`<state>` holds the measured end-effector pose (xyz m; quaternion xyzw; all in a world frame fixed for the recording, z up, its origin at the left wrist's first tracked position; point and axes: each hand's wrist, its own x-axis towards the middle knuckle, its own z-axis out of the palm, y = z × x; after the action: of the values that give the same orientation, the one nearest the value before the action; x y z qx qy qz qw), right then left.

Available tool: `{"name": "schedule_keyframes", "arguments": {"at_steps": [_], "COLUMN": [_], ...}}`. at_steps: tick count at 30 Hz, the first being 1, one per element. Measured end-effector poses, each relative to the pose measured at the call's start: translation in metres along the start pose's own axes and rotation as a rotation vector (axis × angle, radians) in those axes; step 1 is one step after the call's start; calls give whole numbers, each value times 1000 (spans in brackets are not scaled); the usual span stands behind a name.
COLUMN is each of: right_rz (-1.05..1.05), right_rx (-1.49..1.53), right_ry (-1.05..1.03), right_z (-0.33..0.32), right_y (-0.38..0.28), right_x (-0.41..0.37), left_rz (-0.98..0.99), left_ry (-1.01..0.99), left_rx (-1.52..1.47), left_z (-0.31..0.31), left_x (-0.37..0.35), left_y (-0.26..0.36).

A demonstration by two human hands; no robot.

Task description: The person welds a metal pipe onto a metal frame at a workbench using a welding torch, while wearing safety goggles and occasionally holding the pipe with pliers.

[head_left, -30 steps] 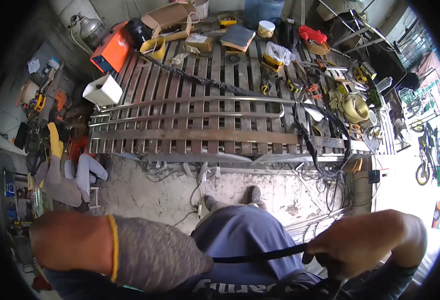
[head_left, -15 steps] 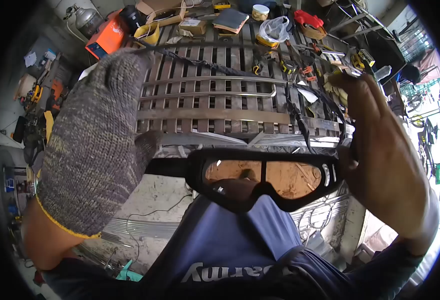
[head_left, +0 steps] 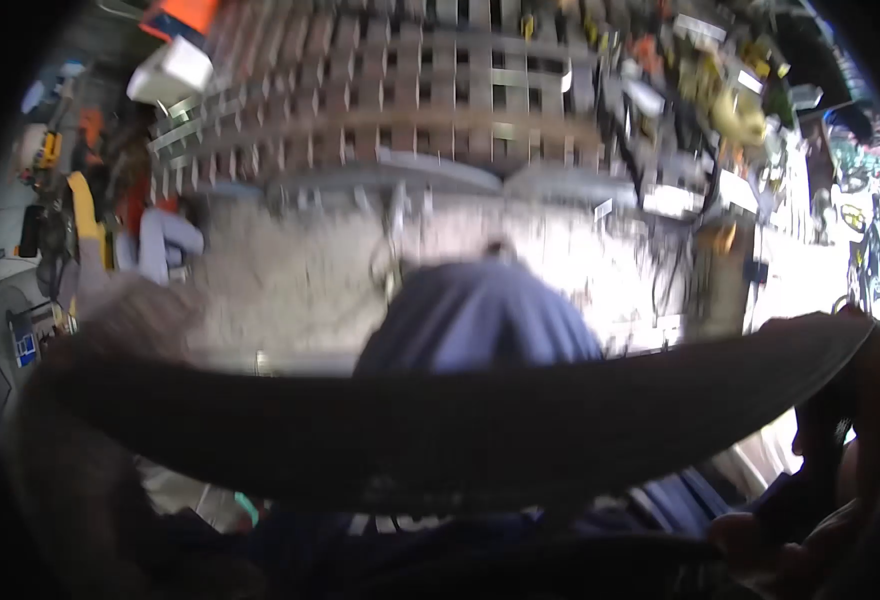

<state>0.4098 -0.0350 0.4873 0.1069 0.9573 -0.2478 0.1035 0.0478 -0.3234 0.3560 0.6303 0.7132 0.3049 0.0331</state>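
Observation:
A wide black band of the goggles point(head_left: 440, 430) stretches right across the view, very close to the camera and out of focus. My left hand point(head_left: 125, 325), in a grey knit glove, is a blurred shape at the band's left end. My bare right hand point(head_left: 860, 400) grips the right end at the picture's edge. Both hands hold the goggles up near my head. Below the band only dark clothing shows. My blue trouser leg point(head_left: 475, 320) appears above it.
A slatted metal workbench point(head_left: 460, 100) fills the top, cluttered with tools on its right side. A white box point(head_left: 170, 70) and an orange machine point(head_left: 185, 12) sit at its left corner. Concrete floor with cables lies below. A motorbike point(head_left: 870, 250) stands far right.
The goggles have risen from chest height up to the camera, so their lenses are out of sight. Both hands moved out to the edges, and the view tilted down and blurred.

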Motion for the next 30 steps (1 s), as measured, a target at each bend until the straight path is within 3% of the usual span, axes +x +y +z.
{"name": "schedule_keyframes", "arguments": {"at_steps": [2, 5, 6, 7, 8, 9, 11, 16, 20, 22, 30], "right_rz": [56, 162, 158, 149, 100, 47, 163, 60, 50, -6, -238], "right_rx": [-26, 89, 82, 265, 343, 500, 497, 444, 48, 10, 40], "right_ry": [-77, -413, -402, -736, -881, -1017, -1174, -1299, -436, -178, 173], "right_z": [-1, -8, -1, 8, 21, 43, 54, 47, 17, 20, 39], "right_y": [1, 8, 18, 30, 42, 54, 49, 61, 45, 20, -26], "right_x": [4, 12, 16, 20, 24, 26, 39, 57, 5, -9, -23], "left_rz": [168, 359, 395, 404, 401, 376, 252, -194, -406, -446, -468], "left_ry": [-79, -260, -323, -351, -378, -394, -398, -298, -213, -181, -143], "left_rx": [-185, -472, -555, -619, -661, -697, -718, -596, -531, -526, -512], "left_z": [11, 27, 35, 43, 52, 62, 87, 179, 235, 246, 248], "left_x": [-15, -33, -38, -44, -50, -55, -69, -100, -112, -111, -100], "left_y": [32, 66, 72, 74, 73, 69, 55, 20, 0, -5, -11]}}
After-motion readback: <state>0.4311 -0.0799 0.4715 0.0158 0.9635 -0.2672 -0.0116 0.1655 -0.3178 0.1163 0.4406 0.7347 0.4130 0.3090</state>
